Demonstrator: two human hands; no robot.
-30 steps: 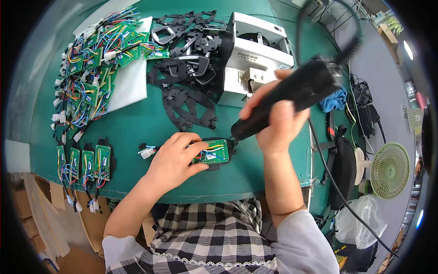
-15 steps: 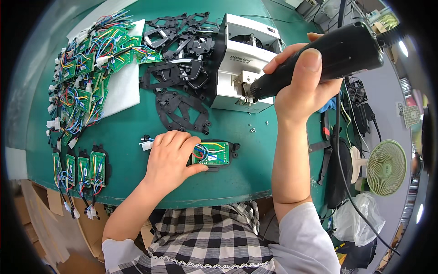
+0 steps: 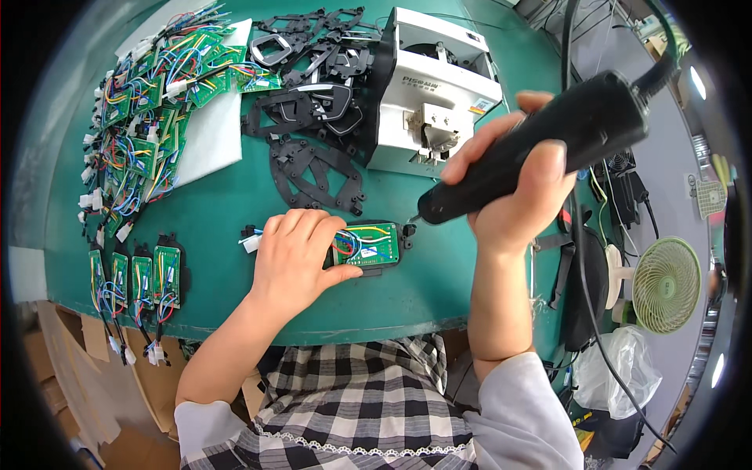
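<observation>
The green table (image 3: 392, 305) is laid out as it was half a second ago; the whole view sits slightly higher. The white machine (image 3: 448, 72) has its front free of the driver now; in the preceding picture the driver's nose was there. At the far left the heap of wired boards (image 3: 145, 117) looks unchanged, as does the pile of black frames (image 3: 313, 168) next to it.

The driver (image 3: 540, 133) is what moved: it has come away from the machine and back down to the right, its nose pointing at the near work, much as a second ago. The right hand (image 3: 517, 210) is closed around its black body, thumb on the near side, fingers wrapped over the far side.

The left hand (image 3: 298, 251) remains where it was, fingers bent over the left end of the board (image 3: 377, 244), thumb laid along its near edge, so the grip is partly spread across the board and holds it. The board lies on the table in front of the person, in a black holder (image 3: 408, 236).

The bit (image 3: 414, 218) is just at the holder's right-hand lug; whether they touch, I cannot tell.
</observation>
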